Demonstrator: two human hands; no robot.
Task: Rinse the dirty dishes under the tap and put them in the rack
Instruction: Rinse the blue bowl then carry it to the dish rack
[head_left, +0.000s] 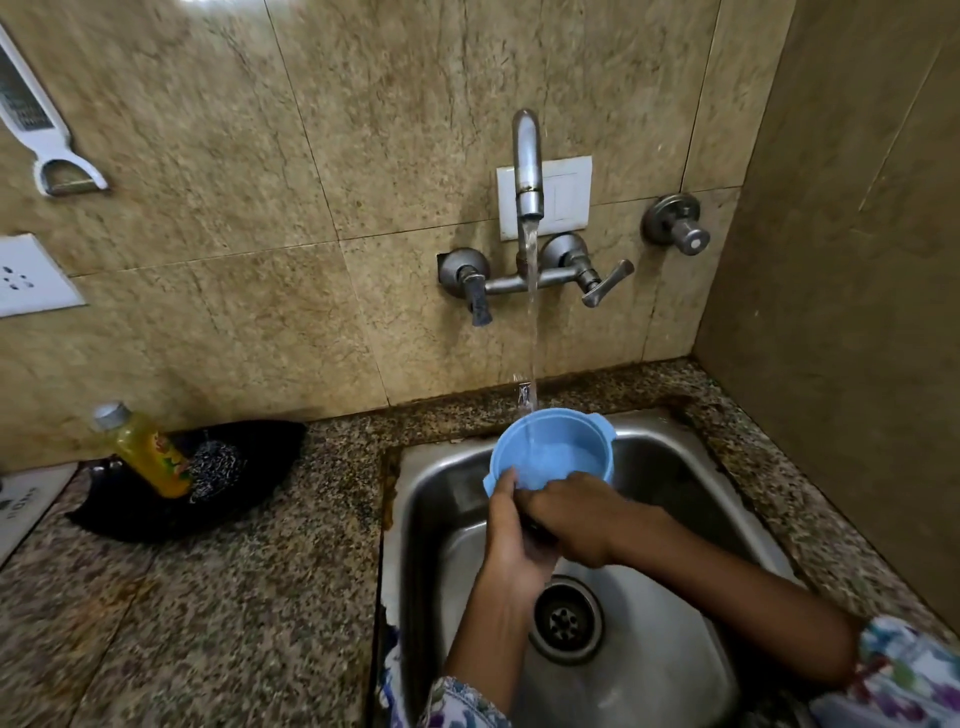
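Speckled granite worktop (218, 613) under mottled beige stone wall tiles, with one square steel sink (670, 467) and round drain (566, 621) sunk into it. One round blue plastic bowl (556, 447) held over the sink under the stream from one chrome tap (527, 161); left hand (511, 535) grips its near rim, right hand (576, 519) curled at the rim beside it, its hold not clear. On the worktop left: one black dish (260, 483) holding one yellow bottle (148, 452) and one wire scourer (215, 470).
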